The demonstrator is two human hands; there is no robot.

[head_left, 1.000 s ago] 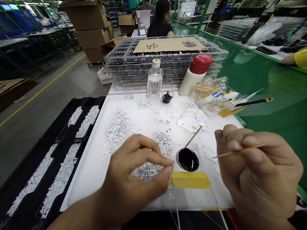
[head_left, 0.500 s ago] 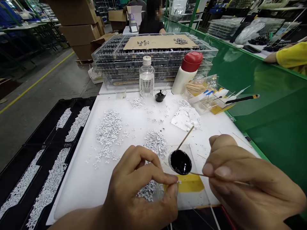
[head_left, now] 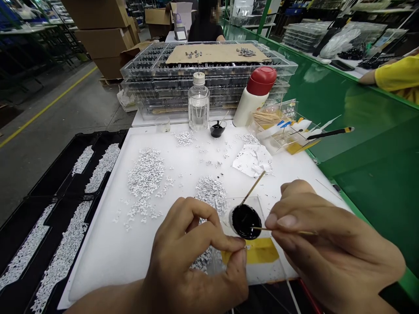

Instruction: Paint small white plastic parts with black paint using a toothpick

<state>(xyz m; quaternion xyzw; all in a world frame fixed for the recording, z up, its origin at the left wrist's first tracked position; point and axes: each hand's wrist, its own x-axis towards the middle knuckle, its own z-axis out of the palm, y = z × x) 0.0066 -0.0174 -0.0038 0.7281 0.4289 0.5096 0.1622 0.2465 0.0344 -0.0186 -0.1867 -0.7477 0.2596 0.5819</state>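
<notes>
From the head view: a speck too small to make out, held pinched between thumb and forefinger of the left hand (head_left: 193, 257), just above yellow tape (head_left: 252, 251). A thin wooden stick (head_left: 284, 230), gripped in the fingertips of the right hand (head_left: 330, 248) — its tip reaching over a round dish of black paste (head_left: 245, 222), with a second stick (head_left: 253, 187) leaned in it. Both dish and tape set on a clear plate (head_left: 271, 272), atop a white board (head_left: 98, 266) — a heap of white pieces (head_left: 209, 192) just beside.
</notes>
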